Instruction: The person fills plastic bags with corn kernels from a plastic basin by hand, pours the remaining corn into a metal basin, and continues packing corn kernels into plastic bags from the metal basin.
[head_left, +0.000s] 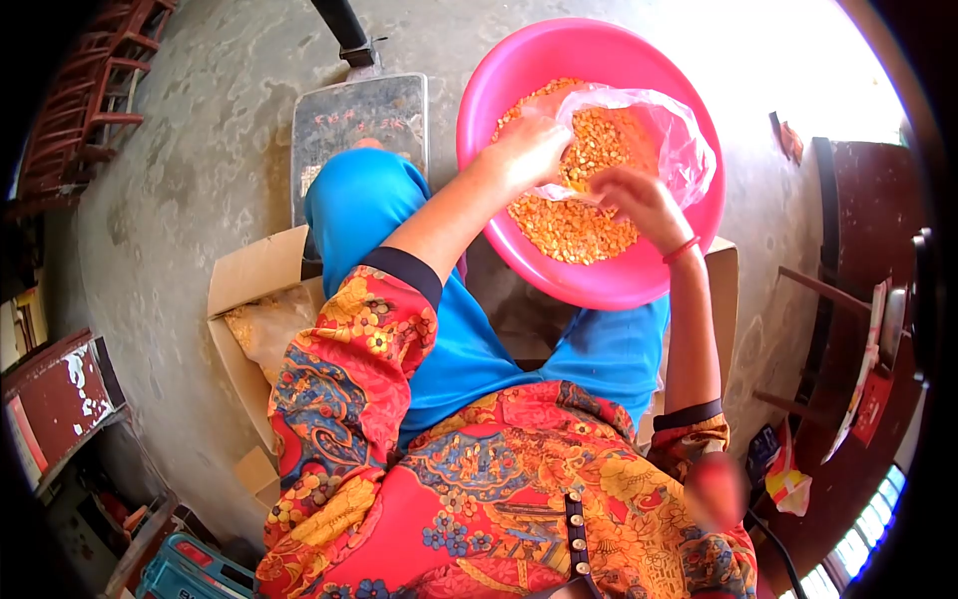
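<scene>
A clear plastic bag partly filled with orange-yellow corn kernels sits inside a large pink basin. More loose kernels lie in the basin around and below the bag. My left hand is closed on the bag's left rim. At the bag's near edge, my right hand, with a red band on its wrist, has its fingers bent and closed on the rim. Its fingertips are partly hidden.
A platform scale stands ahead on the left. Beneath me is a cardboard box with a bag of yellowish contents inside. Wooden chairs line the far left; dark red furniture stands at right.
</scene>
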`<state>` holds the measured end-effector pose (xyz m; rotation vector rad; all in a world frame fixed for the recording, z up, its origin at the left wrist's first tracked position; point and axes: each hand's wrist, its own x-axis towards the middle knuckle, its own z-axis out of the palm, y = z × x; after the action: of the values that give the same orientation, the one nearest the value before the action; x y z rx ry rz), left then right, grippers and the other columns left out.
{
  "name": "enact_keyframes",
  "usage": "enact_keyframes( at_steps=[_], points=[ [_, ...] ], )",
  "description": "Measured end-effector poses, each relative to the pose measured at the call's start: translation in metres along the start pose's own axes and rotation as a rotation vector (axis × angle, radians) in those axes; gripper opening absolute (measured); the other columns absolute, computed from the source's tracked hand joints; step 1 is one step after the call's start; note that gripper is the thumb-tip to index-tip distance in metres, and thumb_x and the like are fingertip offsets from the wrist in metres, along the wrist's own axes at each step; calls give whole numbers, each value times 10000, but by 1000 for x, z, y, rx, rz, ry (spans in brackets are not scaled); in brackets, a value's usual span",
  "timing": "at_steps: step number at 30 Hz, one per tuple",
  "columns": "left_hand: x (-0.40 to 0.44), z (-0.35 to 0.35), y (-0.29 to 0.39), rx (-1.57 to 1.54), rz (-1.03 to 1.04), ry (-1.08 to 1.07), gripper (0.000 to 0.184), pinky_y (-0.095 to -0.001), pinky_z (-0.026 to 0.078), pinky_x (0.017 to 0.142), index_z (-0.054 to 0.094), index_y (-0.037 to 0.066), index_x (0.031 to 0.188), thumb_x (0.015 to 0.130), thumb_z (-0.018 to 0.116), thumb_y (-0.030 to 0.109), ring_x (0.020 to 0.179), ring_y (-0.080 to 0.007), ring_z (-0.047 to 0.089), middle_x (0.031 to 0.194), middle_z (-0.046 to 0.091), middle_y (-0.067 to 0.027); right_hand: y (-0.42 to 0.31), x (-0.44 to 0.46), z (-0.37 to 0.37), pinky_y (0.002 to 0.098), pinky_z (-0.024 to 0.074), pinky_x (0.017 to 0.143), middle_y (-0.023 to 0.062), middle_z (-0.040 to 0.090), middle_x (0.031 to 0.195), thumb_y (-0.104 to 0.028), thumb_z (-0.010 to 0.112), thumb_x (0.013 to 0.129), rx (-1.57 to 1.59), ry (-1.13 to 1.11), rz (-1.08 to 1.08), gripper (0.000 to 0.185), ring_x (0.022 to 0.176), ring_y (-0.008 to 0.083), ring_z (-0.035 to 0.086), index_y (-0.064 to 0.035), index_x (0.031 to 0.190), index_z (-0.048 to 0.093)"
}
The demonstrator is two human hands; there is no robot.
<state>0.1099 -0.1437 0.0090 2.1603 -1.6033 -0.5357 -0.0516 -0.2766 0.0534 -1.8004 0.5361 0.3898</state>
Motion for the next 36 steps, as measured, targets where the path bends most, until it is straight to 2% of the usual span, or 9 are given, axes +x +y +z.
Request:
enact_keyframes(
  at_steps=[2,4,8,16,22,24,27,32,36],
  points=[
    [1,2,0,8,0,-17,254,-416,489,705,654,67,854,625,713,160,813,-324,620,817,632,-183,7,2,21,352,456,836,128,586,1054,-103,574,798,-187,-177,-195,283,1024,267,548,-102,1080,589],
    [0,1,1,19,-6,-35,281,-410,491,715,660,72,878,622,726,167,826,-321,621,836,633,-186,28,12,45,388,431,870,147,562,1096,-134,583,790,-510,-85,-491,313,1033,307,528,-112,1103,582],
    [-5,-4,4,-6,-54,-112,294,-402,492,740,672,104,932,644,706,152,849,-317,620,877,634,-186,54,21,82,422,404,897,158,516,1128,-183,583,781,-798,132,-610,328,1038,344,496,-115,1102,577],
    [-4,-3,4,33,-137,-217,272,-406,486,754,680,135,958,688,644,130,848,-307,623,889,641,-173,68,21,58,434,441,758,196,570,898,-176,546,811,-731,-165,-257,206,843,380,552,-68,983,579],
    [-6,-3,3,29,-90,-159,287,-411,488,739,678,129,954,669,652,115,841,-316,624,879,641,-171,73,21,54,386,472,632,136,590,725,-215,559,819,-492,-129,-375,160,724,306,589,-75,883,600],
    [-5,0,1,51,-86,-124,278,-411,489,733,678,123,941,665,653,108,841,-318,625,873,641,-171,40,10,46,272,420,470,21,559,681,-228,549,861,-156,-333,149,142,582,131,530,-101,900,599],
    [-5,2,0,67,-89,-101,264,-413,489,727,678,118,925,662,655,105,841,-318,625,867,641,-170,26,2,39,159,276,383,-38,518,731,-217,527,900,215,-277,167,127,486,-2,398,-106,916,586],
    [-4,5,0,91,-91,-95,242,-412,488,716,672,99,908,668,644,86,834,-318,625,856,640,-170,14,16,17,152,297,411,-30,539,756,-221,558,887,592,-83,27,155,536,8,423,-95,975,572],
    [-3,3,0,81,-98,-120,231,-414,486,702,663,83,900,672,628,65,827,-319,624,844,639,-169,-1,28,17,220,433,552,14,586,838,-188,559,876,503,154,-73,201,660,72,522,-87,1050,570]
  ],
)
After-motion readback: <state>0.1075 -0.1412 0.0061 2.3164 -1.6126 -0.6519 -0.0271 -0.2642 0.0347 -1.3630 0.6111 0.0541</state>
